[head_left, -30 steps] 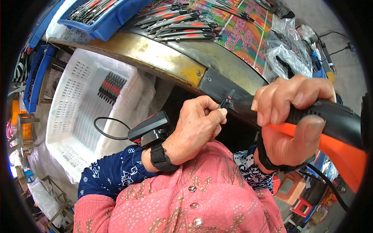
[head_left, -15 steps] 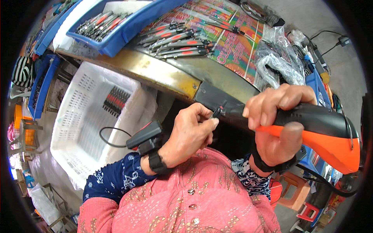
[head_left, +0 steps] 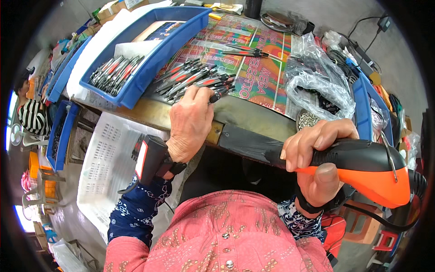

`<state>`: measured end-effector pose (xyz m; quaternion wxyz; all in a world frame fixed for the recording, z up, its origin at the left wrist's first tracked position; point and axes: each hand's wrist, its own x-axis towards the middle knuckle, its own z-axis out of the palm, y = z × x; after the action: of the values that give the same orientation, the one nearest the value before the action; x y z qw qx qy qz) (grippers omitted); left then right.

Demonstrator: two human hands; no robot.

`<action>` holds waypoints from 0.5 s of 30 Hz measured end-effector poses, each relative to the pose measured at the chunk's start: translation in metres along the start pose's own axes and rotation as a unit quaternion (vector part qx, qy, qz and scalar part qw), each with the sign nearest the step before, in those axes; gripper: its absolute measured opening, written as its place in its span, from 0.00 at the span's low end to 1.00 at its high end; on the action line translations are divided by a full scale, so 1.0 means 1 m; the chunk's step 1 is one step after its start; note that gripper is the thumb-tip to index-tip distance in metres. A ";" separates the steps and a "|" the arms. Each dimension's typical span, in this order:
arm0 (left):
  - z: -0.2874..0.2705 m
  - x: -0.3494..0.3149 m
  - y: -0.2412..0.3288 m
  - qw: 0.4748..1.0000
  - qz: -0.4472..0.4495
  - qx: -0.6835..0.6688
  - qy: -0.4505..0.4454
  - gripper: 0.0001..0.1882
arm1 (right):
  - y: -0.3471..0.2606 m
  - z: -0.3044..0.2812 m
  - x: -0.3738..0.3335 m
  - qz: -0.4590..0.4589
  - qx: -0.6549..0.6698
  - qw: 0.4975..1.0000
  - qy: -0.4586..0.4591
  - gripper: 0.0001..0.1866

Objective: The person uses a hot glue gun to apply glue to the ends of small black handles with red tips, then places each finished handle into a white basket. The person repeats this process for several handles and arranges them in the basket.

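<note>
My right hand (head_left: 317, 156) is wrapped round an orange-and-black electric screwdriver (head_left: 367, 181), its narrow front end toward the left along the table edge. Over the near side of a pile of slim black, grey and red pen-shaped pieces (head_left: 183, 81), my left hand (head_left: 192, 120) has its fingers curled on one piece, whose dark end (head_left: 218, 96) shows at the right of the fingers. The fingertips are hidden behind the hand. More such pieces fill the front part of a blue tray (head_left: 152, 68) on the table.
A white perforated crate (head_left: 102, 167) stands below the table's left edge. A few similar pieces (head_left: 247, 50) lie farther back on the colourful printed sheet (head_left: 267, 77). Small metal screws (head_left: 308, 120) sit beside clear plastic bags (head_left: 321, 77). A blue bin (head_left: 364, 109) is at the right.
My left hand has moved from the screwdriver's front end, where it pinched a small dark piece, up and left to the pile. The right hand keeps its grip. The head view has shifted.
</note>
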<state>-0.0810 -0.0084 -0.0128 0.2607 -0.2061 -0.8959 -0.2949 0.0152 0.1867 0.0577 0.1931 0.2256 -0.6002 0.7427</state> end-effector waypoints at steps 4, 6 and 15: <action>0.015 0.008 -0.001 0.995 0.054 0.083 -0.017 0.09 | 0.008 -0.009 0.001 -0.035 0.092 0.995 -0.008 0.20; 0.020 0.012 0.000 0.991 0.082 0.101 -0.026 0.10 | 0.009 -0.014 0.002 -0.047 0.078 0.996 -0.024 0.20; 0.024 0.053 0.010 0.990 0.126 0.057 -0.026 0.02 | 0.005 -0.026 0.000 0.017 0.058 0.998 0.011 0.22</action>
<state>-0.1251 0.0262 0.0059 0.2836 -0.3096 -0.8845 -0.2032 0.0100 0.2116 0.0491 0.1735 0.2186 -0.5576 0.7818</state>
